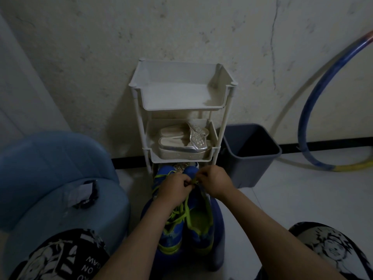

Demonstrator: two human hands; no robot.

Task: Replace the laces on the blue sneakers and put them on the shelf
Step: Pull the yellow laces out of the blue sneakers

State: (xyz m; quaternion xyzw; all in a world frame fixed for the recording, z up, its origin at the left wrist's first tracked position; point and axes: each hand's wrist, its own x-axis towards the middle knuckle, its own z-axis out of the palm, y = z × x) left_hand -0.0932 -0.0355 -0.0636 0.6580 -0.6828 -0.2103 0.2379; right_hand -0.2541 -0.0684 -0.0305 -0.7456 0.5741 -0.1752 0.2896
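Blue sneakers [173, 237] with lime trim lie side by side on a rounded dark-blue seat [219, 217] between the knees, toes toward the white plastic shelf rack [181, 106]. Left hand [173, 188] and right hand [216, 181], fingers curled, both pinch the flat lime lace [186, 207] near the toes. Glittery silver sandals [185, 142] sit on the middle tier. Grey bin [250, 154] stands just right of the rack. Blue tub [50, 168] crowds the left. Smooth pale floor [302, 195] lies open to the right.

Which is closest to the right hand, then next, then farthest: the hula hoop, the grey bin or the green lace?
1. Green lace: pinched in the right hand itself, over the sneakers.
2. Grey bin: on the floor just right of the hand.
3. Hula hoop: leaning against the wall, far right.
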